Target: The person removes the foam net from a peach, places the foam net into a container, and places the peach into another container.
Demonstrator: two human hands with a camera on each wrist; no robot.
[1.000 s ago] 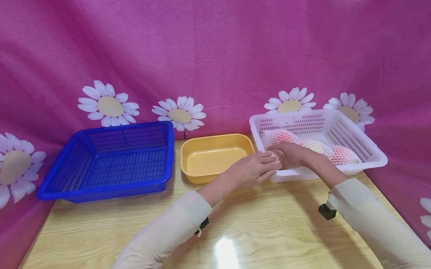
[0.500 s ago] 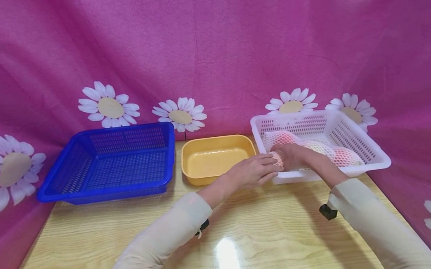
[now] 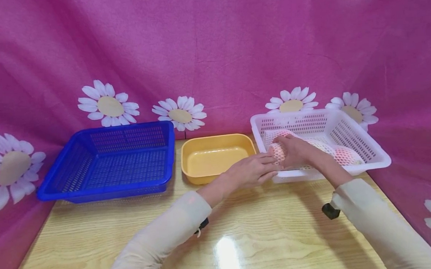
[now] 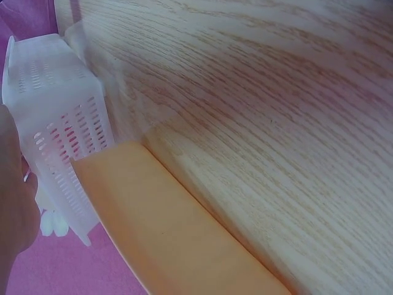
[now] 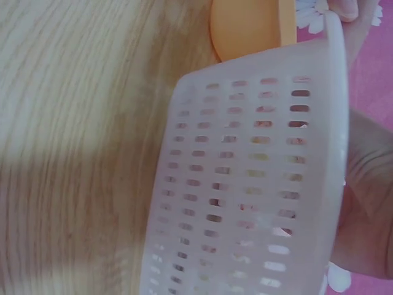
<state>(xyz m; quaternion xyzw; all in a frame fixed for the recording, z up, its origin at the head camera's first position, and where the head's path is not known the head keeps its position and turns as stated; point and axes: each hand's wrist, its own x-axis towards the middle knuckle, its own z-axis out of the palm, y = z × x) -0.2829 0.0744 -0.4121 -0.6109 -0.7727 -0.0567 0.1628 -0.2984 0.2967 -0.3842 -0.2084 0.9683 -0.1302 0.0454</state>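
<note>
At the near left corner of the white basket [image 3: 379,161], my right hand [image 3: 296,150] grips a round, pinkish fruit in a foam net [image 3: 277,153]. My left hand [image 3: 252,170] reaches in from the left with its fingers extended, and the fingertips meet the netted fruit by the basket's rim. More netted fruits lie inside the basket, among them a reddish one [image 3: 344,156] at the right. The right wrist view shows part of the right hand [image 5: 371,206] behind the basket wall. In the left wrist view, only the edge of the left hand [image 4: 15,203] appears.
A yellow tub [image 3: 217,163] stands between the white basket and a blue basket [image 3: 105,194] on the wooden table [image 3: 264,225]. A pink cloth [image 3: 211,49] with white flowers hangs behind and along both sides.
My right hand has risen slightly and turned, bringing more of the netted fruit into view. The left hand has hardly moved.
</note>
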